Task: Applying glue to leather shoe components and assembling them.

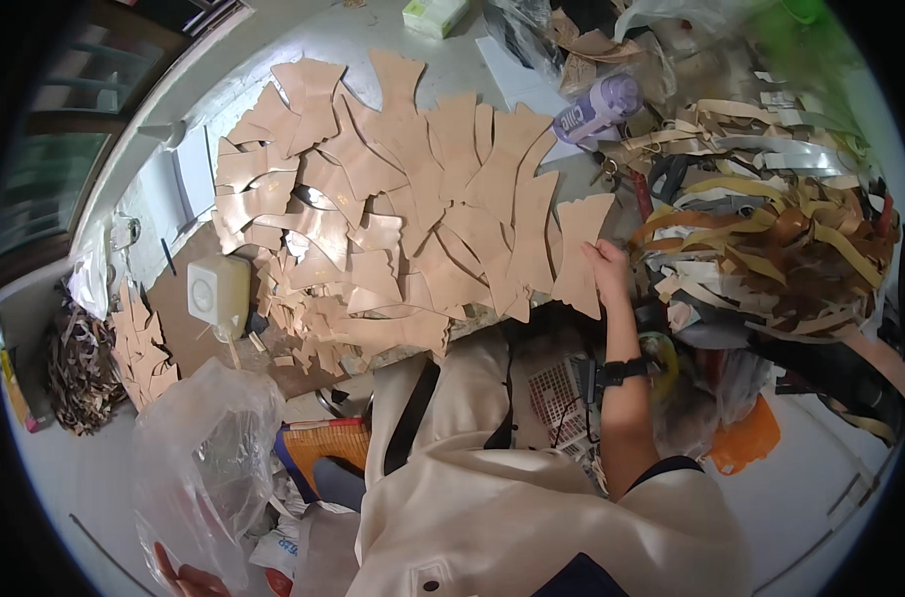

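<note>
Along its right edge, a tan, flared leather-like piece (580, 254) is pinched between the thumb and fingers of my right hand (610, 273). It lies at the right end of a wide spread of similar overlapping cut pieces (452, 189) on the table. Far down at the lower left, my left hand (189, 577) is partly cut off by the picture's edge. Its visible fingers are apart, beside a clear plastic bag (209, 448); whether they touch the bag I cannot tell.
A whitish plastic container (217, 296) stands left of the pieces. Behind them are a purple bottle (599, 107) and a green-white box (435, 15). Strap-like strips (771, 229) heap up at the right. Dark scraps (83, 363) hang at the far left.
</note>
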`<state>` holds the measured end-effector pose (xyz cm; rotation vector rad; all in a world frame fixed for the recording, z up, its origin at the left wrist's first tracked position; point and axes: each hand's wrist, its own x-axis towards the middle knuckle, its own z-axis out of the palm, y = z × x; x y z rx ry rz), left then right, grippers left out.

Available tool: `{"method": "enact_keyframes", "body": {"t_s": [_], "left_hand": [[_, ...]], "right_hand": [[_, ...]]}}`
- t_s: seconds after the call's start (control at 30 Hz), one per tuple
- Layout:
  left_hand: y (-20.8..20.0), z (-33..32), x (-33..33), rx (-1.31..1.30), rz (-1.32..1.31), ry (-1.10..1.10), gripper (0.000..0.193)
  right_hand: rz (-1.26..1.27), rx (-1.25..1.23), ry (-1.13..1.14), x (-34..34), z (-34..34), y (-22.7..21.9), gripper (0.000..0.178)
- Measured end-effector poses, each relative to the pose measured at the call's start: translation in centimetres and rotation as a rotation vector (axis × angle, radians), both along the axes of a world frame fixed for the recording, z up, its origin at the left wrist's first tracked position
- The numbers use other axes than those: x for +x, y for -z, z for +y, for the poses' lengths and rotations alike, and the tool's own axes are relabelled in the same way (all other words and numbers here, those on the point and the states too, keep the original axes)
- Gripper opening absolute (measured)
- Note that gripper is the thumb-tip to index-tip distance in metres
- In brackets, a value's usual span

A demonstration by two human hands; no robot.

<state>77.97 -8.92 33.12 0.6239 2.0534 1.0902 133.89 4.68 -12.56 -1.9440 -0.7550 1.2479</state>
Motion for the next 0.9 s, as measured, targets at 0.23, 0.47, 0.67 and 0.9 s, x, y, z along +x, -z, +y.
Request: {"method": "enact_keyframes", "body": {"t_s": [0.23, 0.47, 0.67, 0.9], "left_hand": [[-0.5, 0.1, 2.4, 0.236, 0.231, -0.273, 0.035], [0.0, -0.4, 3.9, 0.099, 0.139, -0.095, 0.046], [0.7, 0.3, 5.0, 0.128, 0.09, 0.024, 0.06], [2.2, 0.7, 4.0, 0.312, 0.324, -0.158, 0.061]], "right_hand": [[-0.612, -0.111, -0.15, -4.5, 3.9, 2.5, 0.049], [-0.627, -0.091, -0.339, 3.1, 2.5, -3.2, 0.034], [0.414, -0.139, -0.095, -4.4, 5.3, -4.9, 0.036], [-0.463, 0.061, -0.272, -10.5, 6.8, 1.3, 0.07]]}}
